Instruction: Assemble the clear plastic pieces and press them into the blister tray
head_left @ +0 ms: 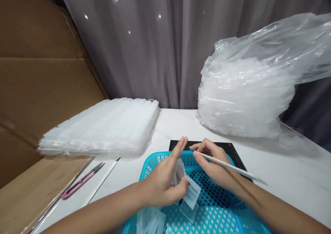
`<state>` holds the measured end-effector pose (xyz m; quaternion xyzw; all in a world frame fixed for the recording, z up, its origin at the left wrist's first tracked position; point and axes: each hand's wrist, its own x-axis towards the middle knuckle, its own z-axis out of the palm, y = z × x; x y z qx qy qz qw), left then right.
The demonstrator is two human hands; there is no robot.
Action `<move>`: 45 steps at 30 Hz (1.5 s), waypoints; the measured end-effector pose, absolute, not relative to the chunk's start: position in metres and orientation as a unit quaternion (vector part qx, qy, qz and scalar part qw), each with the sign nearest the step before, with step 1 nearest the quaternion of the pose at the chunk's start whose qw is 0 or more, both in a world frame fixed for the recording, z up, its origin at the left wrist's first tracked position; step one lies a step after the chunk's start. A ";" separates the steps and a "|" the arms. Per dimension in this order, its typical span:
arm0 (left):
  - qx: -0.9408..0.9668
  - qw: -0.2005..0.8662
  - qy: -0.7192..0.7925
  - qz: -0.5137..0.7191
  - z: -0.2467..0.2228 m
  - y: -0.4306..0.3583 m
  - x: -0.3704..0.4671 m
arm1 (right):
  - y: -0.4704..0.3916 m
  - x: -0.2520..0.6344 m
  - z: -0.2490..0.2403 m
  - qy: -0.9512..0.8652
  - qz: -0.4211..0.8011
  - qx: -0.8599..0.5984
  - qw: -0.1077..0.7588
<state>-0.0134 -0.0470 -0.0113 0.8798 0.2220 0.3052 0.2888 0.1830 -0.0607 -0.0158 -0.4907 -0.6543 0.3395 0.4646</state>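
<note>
My left hand (167,182) is over a blue plastic basket (155,155), closed on a translucent plastic piece (193,193) with ridged, box-like sides. Its upper fingers are stretched out while the thumb presses on the piece. My right hand (213,161), above the basket's far right side, pinches a thin white stick (232,166) near one end; the stick slants back over the wrist to the right. More translucent pieces (151,222) lie in the basket below my left hand, and another piece (188,211) rests under the held one.
A flat stack of white, translucent sheets (103,123) lies at the left, beside cardboard (38,89). Pink thread snips (80,185) and a thin dark-tipped white stick (103,178) lie nearer. A filled clear bag (245,96) stands back right. A black mat (238,154) lies behind the basket.
</note>
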 end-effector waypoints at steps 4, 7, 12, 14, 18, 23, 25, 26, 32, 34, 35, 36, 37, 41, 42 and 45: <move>0.847 0.351 0.252 0.309 -0.014 -0.042 -0.016 | -0.066 0.186 -0.019 -0.698 0.305 -0.428 0.486; 0.831 0.404 0.253 0.288 -0.015 -0.039 -0.018 | -0.068 0.190 -0.018 -0.793 0.269 -0.318 0.445; 0.794 0.489 0.244 0.266 -0.015 -0.038 -0.018 | -0.068 0.198 -0.002 -0.856 0.149 -0.253 0.425; 0.779 0.512 0.238 0.273 -0.015 -0.037 -0.018 | -0.071 0.198 0.005 -0.857 0.121 -0.276 0.418; 0.762 0.538 0.226 0.280 -0.016 -0.036 -0.018 | -0.079 0.190 0.010 -0.880 0.125 -0.271 0.369; 0.786 0.519 0.200 0.271 -0.019 -0.035 -0.020 | -0.082 0.177 0.004 -0.890 0.148 -0.323 0.286; 0.785 0.521 0.197 0.271 -0.019 -0.034 -0.020 | -0.084 0.174 0.002 -0.892 0.135 -0.338 0.269; 0.781 0.530 0.195 0.268 -0.018 -0.034 -0.021 | -0.085 0.174 0.004 -0.890 0.121 -0.342 0.275; 0.847 0.396 0.267 0.235 -0.006 -0.031 -0.025 | -0.082 0.224 0.084 -0.787 -0.079 -0.367 0.490; 0.906 0.284 0.269 0.162 -0.001 -0.033 -0.026 | -0.061 0.261 0.138 -0.649 -0.215 -0.375 0.626; 0.926 0.247 0.256 0.121 0.000 -0.034 -0.026 | -0.046 0.281 0.166 -0.591 -0.266 -0.374 0.664; 0.940 0.225 0.241 0.086 0.000 -0.035 -0.026 | -0.029 0.301 0.193 -0.567 -0.279 -0.384 0.673; 0.948 0.213 0.228 0.060 -0.001 -0.036 -0.026 | -0.010 0.319 0.218 -0.545 -0.288 -0.402 0.677; 0.960 0.181 0.212 0.021 -0.013 -0.033 -0.029 | 0.042 0.358 0.275 -0.495 -0.281 -0.583 0.579; 0.962 0.173 0.212 0.017 -0.016 -0.031 -0.030 | 0.044 0.356 0.277 -0.496 -0.286 -0.598 0.561; 0.962 0.154 0.226 -0.014 -0.018 -0.028 -0.034 | 0.024 0.331 0.255 -0.547 -0.308 -0.548 0.553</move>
